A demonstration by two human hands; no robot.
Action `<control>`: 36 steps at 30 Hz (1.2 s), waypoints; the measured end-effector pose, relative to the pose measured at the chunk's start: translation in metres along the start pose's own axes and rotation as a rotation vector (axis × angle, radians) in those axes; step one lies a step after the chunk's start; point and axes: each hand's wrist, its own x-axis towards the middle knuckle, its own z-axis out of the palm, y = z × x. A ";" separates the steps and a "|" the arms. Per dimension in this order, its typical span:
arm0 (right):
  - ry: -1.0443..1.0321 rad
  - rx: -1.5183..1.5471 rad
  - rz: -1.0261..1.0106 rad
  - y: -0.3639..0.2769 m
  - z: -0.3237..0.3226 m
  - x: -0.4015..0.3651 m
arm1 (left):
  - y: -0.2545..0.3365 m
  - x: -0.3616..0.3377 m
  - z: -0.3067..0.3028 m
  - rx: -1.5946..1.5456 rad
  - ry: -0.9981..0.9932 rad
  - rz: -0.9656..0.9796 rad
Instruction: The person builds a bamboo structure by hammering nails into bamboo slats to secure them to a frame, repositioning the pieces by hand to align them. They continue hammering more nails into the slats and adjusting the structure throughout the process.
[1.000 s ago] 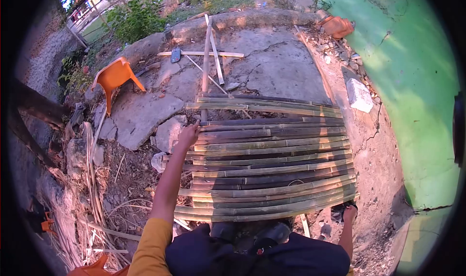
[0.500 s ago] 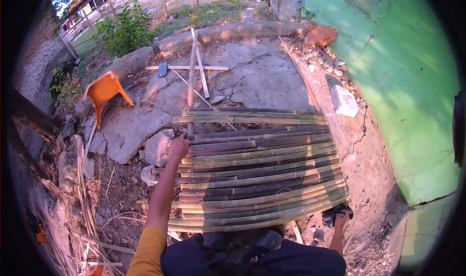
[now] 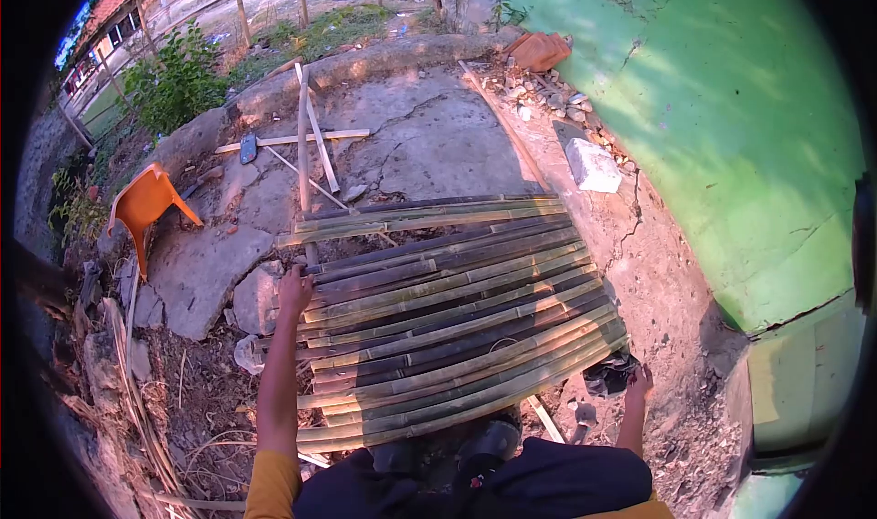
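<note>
In front of me lies a slatted panel of split bamboo strips (image 3: 457, 309), some dark and some pale green, side by side with gaps. My left hand (image 3: 295, 289) is closed at the left end of a dark bamboo strip (image 3: 370, 265), next to an upright-lying wooden pole (image 3: 304, 153) that runs beneath the strips. At the panel's near right corner, my right hand (image 3: 639, 384) has its fingers bent at the edge of a black plastic bag (image 3: 608, 376). The bag gapes a little; its contents cannot be made out.
An orange plastic chair (image 3: 146, 204) stands at the left. Wooden slats (image 3: 320, 136) and a phone-like object (image 3: 248, 149) lie beyond the panel on cracked concrete. A white block (image 3: 593, 165) and rubble sit by the green wall (image 3: 731, 153). Dry strips (image 3: 132, 368) lie at left.
My view has turned, shifting the scene leftward. My right hand has drawn slightly right from over the black bag to its edge. My left hand stays at the strip's end.
</note>
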 end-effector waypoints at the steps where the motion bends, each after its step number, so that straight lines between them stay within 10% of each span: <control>1: 0.009 0.000 -0.006 0.005 -0.002 0.002 | 0.002 -0.002 -0.001 0.023 0.003 -0.011; 12: -0.390 0.120 0.191 0.006 0.041 -0.050 | 0.009 -0.003 -0.012 0.028 -0.023 -0.030; 36: -0.293 -0.242 0.271 -0.016 -0.044 -0.124 | 0.028 0.160 -0.016 0.090 -0.028 0.070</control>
